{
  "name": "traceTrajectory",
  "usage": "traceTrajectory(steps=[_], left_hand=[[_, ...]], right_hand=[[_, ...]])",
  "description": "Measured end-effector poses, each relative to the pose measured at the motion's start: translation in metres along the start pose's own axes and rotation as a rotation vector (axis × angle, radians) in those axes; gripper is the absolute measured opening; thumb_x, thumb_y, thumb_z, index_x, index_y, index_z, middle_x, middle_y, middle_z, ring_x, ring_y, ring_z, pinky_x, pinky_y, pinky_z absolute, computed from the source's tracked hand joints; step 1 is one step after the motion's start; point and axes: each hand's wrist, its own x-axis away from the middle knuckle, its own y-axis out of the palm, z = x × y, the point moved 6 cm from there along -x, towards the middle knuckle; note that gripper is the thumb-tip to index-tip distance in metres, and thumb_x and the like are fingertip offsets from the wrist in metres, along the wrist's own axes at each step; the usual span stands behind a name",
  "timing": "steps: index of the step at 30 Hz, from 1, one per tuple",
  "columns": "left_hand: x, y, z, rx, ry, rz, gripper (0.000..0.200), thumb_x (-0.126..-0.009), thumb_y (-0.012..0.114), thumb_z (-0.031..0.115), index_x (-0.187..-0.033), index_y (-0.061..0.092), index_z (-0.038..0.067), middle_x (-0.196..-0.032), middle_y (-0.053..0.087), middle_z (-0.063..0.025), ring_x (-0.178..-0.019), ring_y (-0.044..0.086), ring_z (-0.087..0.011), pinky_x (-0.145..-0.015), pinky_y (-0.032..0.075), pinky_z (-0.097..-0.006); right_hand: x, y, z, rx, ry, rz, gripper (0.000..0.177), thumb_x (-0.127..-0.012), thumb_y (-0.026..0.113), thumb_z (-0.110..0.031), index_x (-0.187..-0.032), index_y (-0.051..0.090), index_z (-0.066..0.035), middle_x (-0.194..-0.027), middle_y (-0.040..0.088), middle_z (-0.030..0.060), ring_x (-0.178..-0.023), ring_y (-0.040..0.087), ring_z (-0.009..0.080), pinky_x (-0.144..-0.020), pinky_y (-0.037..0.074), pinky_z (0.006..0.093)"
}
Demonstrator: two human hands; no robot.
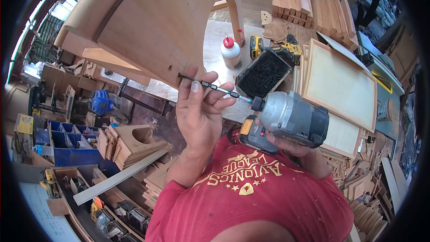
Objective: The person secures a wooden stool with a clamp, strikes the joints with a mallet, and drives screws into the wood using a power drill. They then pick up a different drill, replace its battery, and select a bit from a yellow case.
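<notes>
Far out to the left of the left hand, and lower, sit blue bins (67, 141) with small parts. A blue power tool (102, 102) lies a little nearer. A stack of arched wooden pieces (132, 143) stands just left of the left forearm.

Above the left hand rises a large wooden panel (152, 27) with a curved top, its lower edge coming down to the fingertips. The left hand (199, 110) is raised palm toward the camera, thumb and fingers pinched around the driver bit (219, 88). The long bit runs from the panel's edge, at the upper left of the hand, down to the tool on the right (its far tip meets the wood beside a small dark hole).

Beyond the hand on the bench stand a white glue bottle (231, 53) with a red cap and a black tray (263, 74) full of dark screws. A yellow drill (277, 48) lies behind the tray.

Just right of the left hand is the grey impact driver (291, 118), level with the bit and pointed at the panel. The right hand (291, 145) is closed around its grip from below, mostly hidden by the tool's body.

Right of that hand leans a framed panel (338, 83), and well beyond it are stacked wooden blocks (313, 6).
</notes>
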Motion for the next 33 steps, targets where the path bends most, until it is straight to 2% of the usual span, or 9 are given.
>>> traceTrajectory(steps=[7, 13, 18, 24, 25, 27, 30, 32, 33], left_hand=[[-0.001, 0.000, 0.000, 0.035, 0.020, 0.028, 0.042, -0.103, 0.045, 0.015, -0.140, 0.034, -0.001, -0.115, 0.062, -0.0188, -0.095, 0.070, -0.0357, -0.073, 0.064, -0.0397], [0.001, -0.007, -0.002, 0.020, 0.033, 0.041, 0.041, -0.102, 0.046, 0.016, -0.138, 0.036, -0.003, -0.112, 0.063, -0.0185, -0.093, 0.070, -0.0359, -0.073, 0.064, -0.0404], [-0.001, -0.005, 0.002, -0.029, 0.008, 0.061, 0.043, -0.102, 0.047, 0.018, -0.136, 0.035, -0.005, -0.113, 0.063, -0.0194, -0.093, 0.070, -0.0364, -0.075, 0.064, -0.0406], [0.017, -0.027, 0.026, -0.466, 0.191, 0.101, 0.030, -0.101, 0.045, 0.016, -0.120, 0.053, -0.006, -0.092, 0.070, -0.0181, -0.077, 0.071, -0.0293, -0.067, 0.058, -0.0373], [0.021, -0.050, 0.042, -0.641, 0.337, 0.264, 0.031, -0.101, 0.044, 0.023, -0.107, 0.059, -0.003, -0.071, 0.060, -0.0084, -0.065, 0.062, -0.0216, -0.061, 0.053, -0.0344], [0.008, -0.092, 0.080, -0.333, 0.380, 0.447, 0.043, -0.099, 0.048, 0.035, -0.125, 0.049, 0.001, -0.105, 0.059, -0.0096, -0.099, 0.059, -0.0238, -0.087, 0.050, -0.0411], [-0.050, -0.098, 0.121, 0.002, 0.231, 0.453, 0.102, -0.088, 0.062, 0.051, -0.153, 0.004, -0.003, -0.153, 0.023, -0.0229, -0.145, 0.021, -0.0373, -0.119, 0.021, -0.0493], [-0.092, -0.106, 0.130, 0.094, 0.132, 0.332, 0.110, -0.078, 0.070, 0.058, -0.151, 0.013, -0.004, -0.151, 0.029, -0.0217, -0.140, 0.030, -0.0356, -0.117, 0.027, -0.0481], [-0.107, -0.100, 0.136, 0.122, 0.232, 0.280, 0.087, -0.081, 0.071, 0.048, -0.141, 0.034, -0.002, -0.144, 0.039, -0.0175, -0.133, 0.040, -0.0314, -0.112, 0.033, -0.0491]], right_hand=[[0.000, 0.000, 0.006, -0.040, 0.015, 0.031, 0.054, -0.081, 0.075, -0.021, -0.131, 0.057, -0.012, -0.126, 0.061, 0.0050, -0.115, 0.059, 0.0205, -0.099, 0.045, 0.0371], [0.007, -0.006, 0.011, -0.350, -0.243, 0.115, 0.069, -0.081, 0.076, -0.019, -0.141, 0.042, -0.008, -0.134, 0.056, 0.0040, -0.118, 0.056, 0.0160, -0.101, 0.045, 0.0352], [-0.003, -0.010, -0.013, 0.051, -0.296, 0.073, 0.070, -0.077, 0.080, -0.012, -0.138, 0.046, -0.008, -0.131, 0.057, 0.0055, -0.116, 0.058, 0.0145, -0.093, 0.050, 0.0313], [-0.013, -0.017, -0.036, 0.191, -0.353, 0.036, 0.064, -0.078, 0.079, -0.014, -0.135, 0.050, -0.008, -0.128, 0.060, 0.0022, -0.115, 0.059, 0.0160, -0.091, 0.052, 0.0357], [-0.015, -0.019, -0.041, 0.214, -0.387, 0.030, 0.063, -0.078, 0.079, -0.014, -0.134, 0.051, -0.009, -0.128, 0.060, 0.0018, -0.115, 0.060, 0.0164, -0.091, 0.052, 0.0366], [-0.020, -0.020, -0.043, 0.266, -0.395, -0.017, 0.062, -0.080, 0.077, -0.018, -0.135, 0.051, -0.009, -0.131, 0.058, 0.0039, -0.116, 0.059, 0.0190, -0.092, 0.052, 0.0379], [-0.016, -0.018, -0.011, -0.230, 0.038, -0.128, 0.065, -0.085, 0.072, -0.031, -0.140, 0.045, -0.009, -0.139, 0.050, 0.0130, -0.118, 0.058, 0.0256, -0.091, 0.051, 0.0385], [-0.019, -0.015, -0.006, -0.542, 0.188, -0.038, 0.065, -0.087, 0.070, -0.033, -0.141, 0.044, -0.007, -0.138, 0.051, 0.0167, -0.112, 0.061, 0.0276, -0.086, 0.053, 0.0360], [-0.022, -0.013, -0.012, -0.458, 0.170, -0.033, 0.063, -0.088, 0.070, -0.029, -0.140, 0.043, -0.005, -0.133, 0.055, 0.0174, -0.103, 0.062, 0.0251, -0.082, 0.054, 0.0338]])
